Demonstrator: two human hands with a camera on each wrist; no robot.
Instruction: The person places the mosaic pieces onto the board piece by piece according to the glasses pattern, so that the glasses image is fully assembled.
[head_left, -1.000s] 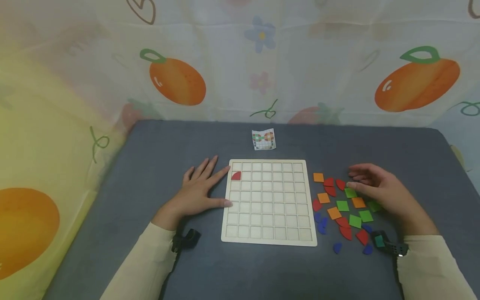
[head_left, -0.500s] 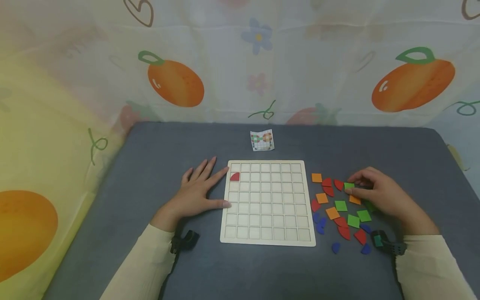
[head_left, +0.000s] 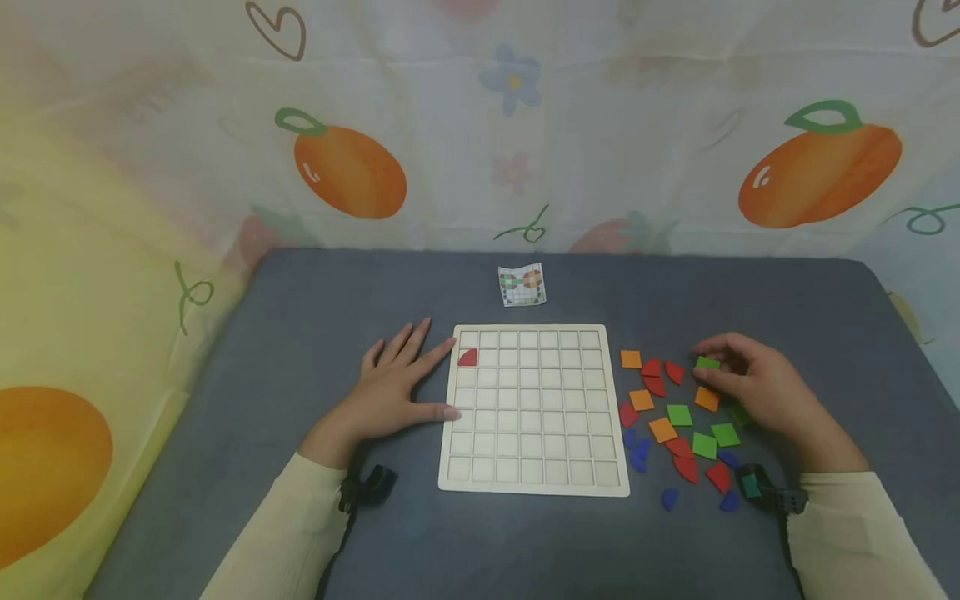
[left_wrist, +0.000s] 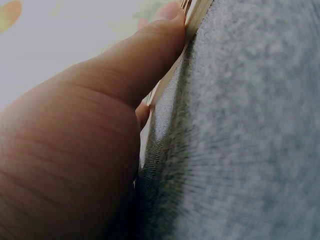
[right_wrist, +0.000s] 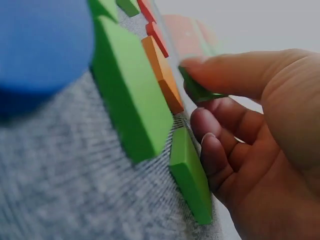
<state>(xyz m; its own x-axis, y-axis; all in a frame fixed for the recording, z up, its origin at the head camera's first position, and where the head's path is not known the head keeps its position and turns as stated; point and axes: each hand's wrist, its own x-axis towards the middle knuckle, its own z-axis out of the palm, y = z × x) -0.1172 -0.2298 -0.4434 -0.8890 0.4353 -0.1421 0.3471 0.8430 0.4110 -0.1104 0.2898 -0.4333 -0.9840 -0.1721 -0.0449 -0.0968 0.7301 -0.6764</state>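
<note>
A pale wooden grid board [head_left: 536,493] lies flat in the head view. One red quarter-circle tile [head_left: 468,358] sits in its left column, second row from the top. My left hand [head_left: 386,396] rests with spread fingers at the board's left side, thumb and index finger touching the edge; the left wrist view shows the thumb [left_wrist: 145,55] over that edge. Right of the board, my right hand [head_left: 765,387] pinches a green square tile [head_left: 707,362] between thumb and fingers. In the right wrist view this tile [right_wrist: 197,90] is partly hidden by the thumb.
Loose tiles lie between the board and my right hand: orange squares [head_left: 662,430], green squares [head_left: 704,446], red quarter-circles [head_left: 686,469] and small blue pieces [head_left: 670,499]. Behind the board lies a small printed pattern card [head_left: 522,286]. A patterned curtain [head_left: 450,108] hangs at the table's back.
My right hand has closed its thumb and fingers on a green square tile and lifted it slightly, shifting it a little to the right. My left hand has stayed at the board's edge.
</note>
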